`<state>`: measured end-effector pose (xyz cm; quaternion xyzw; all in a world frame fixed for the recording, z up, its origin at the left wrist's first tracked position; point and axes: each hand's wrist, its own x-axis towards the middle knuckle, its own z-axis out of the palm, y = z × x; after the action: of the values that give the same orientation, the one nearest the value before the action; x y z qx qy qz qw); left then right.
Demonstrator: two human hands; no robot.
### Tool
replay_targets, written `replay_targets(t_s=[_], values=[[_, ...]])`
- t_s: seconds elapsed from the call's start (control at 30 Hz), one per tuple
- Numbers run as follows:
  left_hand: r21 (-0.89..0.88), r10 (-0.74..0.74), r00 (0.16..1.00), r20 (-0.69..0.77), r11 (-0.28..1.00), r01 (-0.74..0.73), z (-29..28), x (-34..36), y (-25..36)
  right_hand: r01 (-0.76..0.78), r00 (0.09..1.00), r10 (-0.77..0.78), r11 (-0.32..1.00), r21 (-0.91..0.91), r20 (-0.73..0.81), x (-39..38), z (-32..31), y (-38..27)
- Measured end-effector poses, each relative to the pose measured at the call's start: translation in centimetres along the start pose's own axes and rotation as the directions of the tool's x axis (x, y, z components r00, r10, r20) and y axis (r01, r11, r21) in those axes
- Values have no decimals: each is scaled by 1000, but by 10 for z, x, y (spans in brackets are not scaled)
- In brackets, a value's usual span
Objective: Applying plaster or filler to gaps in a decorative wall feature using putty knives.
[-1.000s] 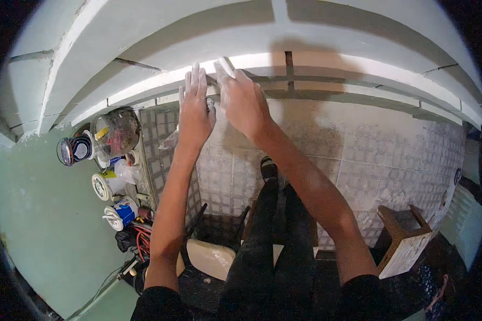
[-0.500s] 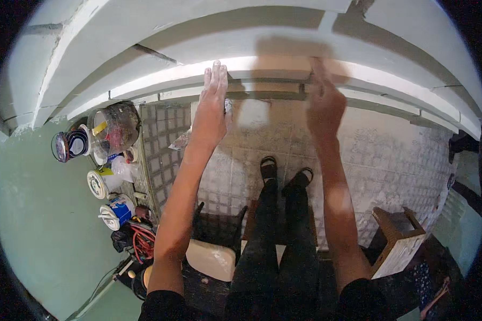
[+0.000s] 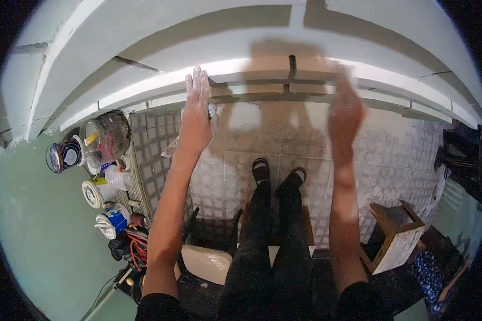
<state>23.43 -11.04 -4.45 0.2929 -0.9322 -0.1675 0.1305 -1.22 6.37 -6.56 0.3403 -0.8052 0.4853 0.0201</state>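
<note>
A white stepped moulding (image 3: 166, 81) with dark joint gaps curves across the upper view. My left hand (image 3: 195, 120) rests its stretched fingers against the moulding's lit edge, the fingertips dusted white. Farther right, my right hand (image 3: 348, 115) is raised at the same moulding, blurred by motion. Its fingers look curled, with a pale smear at their tips; what they hold, if anything, cannot be made out. The shadow of my head and arms falls on the moulding between the two hands.
Below are a patterned tile floor (image 3: 310, 142), my sandalled feet (image 3: 261, 171) and a cream chair seat (image 3: 206, 262). Buckets (image 3: 112, 220), a clear tub (image 3: 108, 139) and red cable (image 3: 138, 251) line the left. A brown stool (image 3: 393, 243) stands right.
My right hand has moved right along the moulding, away from my left. The view has shifted slightly; my left hand still lies against the edge with fingers stretched.
</note>
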Motion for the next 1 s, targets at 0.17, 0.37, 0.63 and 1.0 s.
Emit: replay_targets(t_s=[0.17, 0.37, 0.63, 1.0], values=[[6, -29, 999, 21, 1000, 29, 1, 10, 19, 113, 983, -51, 927, -357, 178, 9, 21, 5], [33, -2, 999, 48, 999, 0, -7, 2, 3, 102, 988, -86, 987, -128, 126, 13, 8, 3], [72, -37, 997, 68, 997, 32, -6, 1, 11, 255, 928, -182, 947, -196, 325, -6, 33, -28], [79, -29, 998, 55, 997, 25, -5, 0, 9, -13, 976, 33, 996, -94, 216, -1, 24, -29]])
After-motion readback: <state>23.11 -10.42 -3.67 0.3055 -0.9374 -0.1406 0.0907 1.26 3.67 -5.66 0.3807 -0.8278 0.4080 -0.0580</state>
